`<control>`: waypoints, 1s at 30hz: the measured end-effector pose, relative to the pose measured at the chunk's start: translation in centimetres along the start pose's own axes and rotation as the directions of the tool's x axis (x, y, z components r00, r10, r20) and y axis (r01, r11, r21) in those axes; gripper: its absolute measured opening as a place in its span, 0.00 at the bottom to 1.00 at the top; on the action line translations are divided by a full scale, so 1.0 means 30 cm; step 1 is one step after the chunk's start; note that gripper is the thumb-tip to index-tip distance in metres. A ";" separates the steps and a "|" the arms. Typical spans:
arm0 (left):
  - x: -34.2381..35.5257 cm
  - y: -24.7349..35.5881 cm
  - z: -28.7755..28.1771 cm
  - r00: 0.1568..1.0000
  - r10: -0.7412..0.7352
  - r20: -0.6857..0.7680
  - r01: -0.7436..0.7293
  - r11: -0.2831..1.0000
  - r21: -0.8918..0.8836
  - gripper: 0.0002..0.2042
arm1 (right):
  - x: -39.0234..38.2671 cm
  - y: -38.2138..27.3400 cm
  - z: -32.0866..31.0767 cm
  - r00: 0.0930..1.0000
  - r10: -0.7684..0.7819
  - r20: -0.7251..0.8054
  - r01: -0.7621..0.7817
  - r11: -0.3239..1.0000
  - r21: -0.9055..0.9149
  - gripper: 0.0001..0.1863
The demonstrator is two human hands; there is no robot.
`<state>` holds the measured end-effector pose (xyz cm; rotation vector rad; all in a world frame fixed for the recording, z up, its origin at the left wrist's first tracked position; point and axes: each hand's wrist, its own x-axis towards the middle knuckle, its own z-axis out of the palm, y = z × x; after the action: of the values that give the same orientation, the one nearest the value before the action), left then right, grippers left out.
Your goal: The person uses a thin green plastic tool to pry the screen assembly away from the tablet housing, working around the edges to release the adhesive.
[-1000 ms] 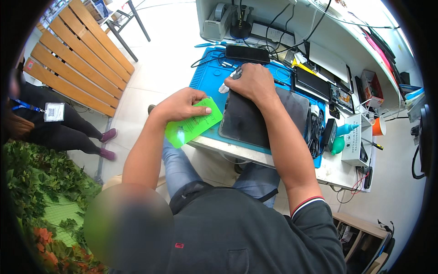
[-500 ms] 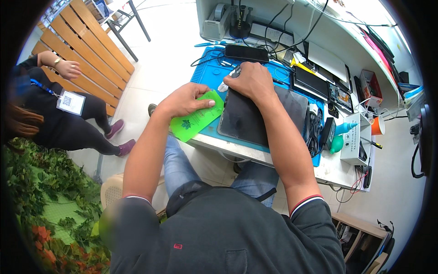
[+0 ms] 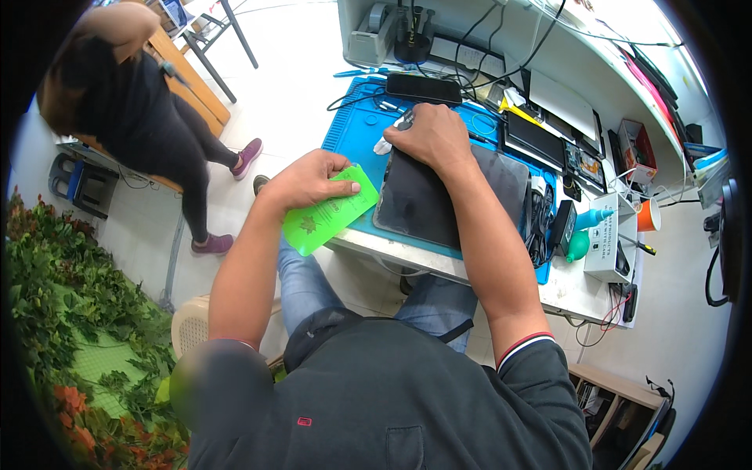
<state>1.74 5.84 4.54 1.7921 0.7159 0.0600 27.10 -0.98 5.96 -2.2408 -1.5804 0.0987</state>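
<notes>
My left hand (image 3: pixel 315 180) pinches a flat bright green packet (image 3: pixel 329 219) with a leaf printed on it, held just off the bench's front left edge. A dark tablet (image 3: pixel 419 204) lies on the blue work mat (image 3: pixel 356 125). Over the tablet's far left corner, my right hand (image 3: pixel 429 137) is closed with its fingers bent down. A small white crumpled piece (image 3: pixel 382 146) and something dark show beside its fingertips; what the fingers grip is mostly hidden.
Behind the tablet lies a black phone (image 3: pixel 424 90). To the right are opened devices (image 3: pixel 535 141), coiled black cables (image 3: pixel 539 227), a green blower bulb (image 3: pixel 577 246), a white box (image 3: pixel 607 243) and an orange cup (image 3: pixel 648 214). A person (image 3: pixel 149 117) stands at the left.
My left hand has shifted slightly left with the green packet, which now hangs a little lower. My right hand has barely moved. The other person has turned and moved toward the bench.
</notes>
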 end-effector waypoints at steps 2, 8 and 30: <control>-0.003 0.007 0.003 1.000 -0.010 0.006 0.010 1.000 -0.027 0.14 | 0.001 0.002 0.000 1.000 -0.003 -0.002 0.003 1.000 0.002 0.32; 0.002 0.013 0.013 0.999 -0.044 -0.021 0.046 0.997 0.059 0.16 | -0.001 -0.010 -0.007 1.000 0.000 0.029 0.000 1.000 -0.006 0.32; 0.146 -0.045 0.058 0.964 0.259 -0.066 -0.232 0.934 0.271 0.25 | -0.010 -0.008 -0.017 1.000 0.011 -0.026 -0.012 0.999 -0.049 0.31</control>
<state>5.37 6.76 1.40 2.1395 0.5862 0.2344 26.92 -1.32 6.47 -2.2793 -1.5726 0.0342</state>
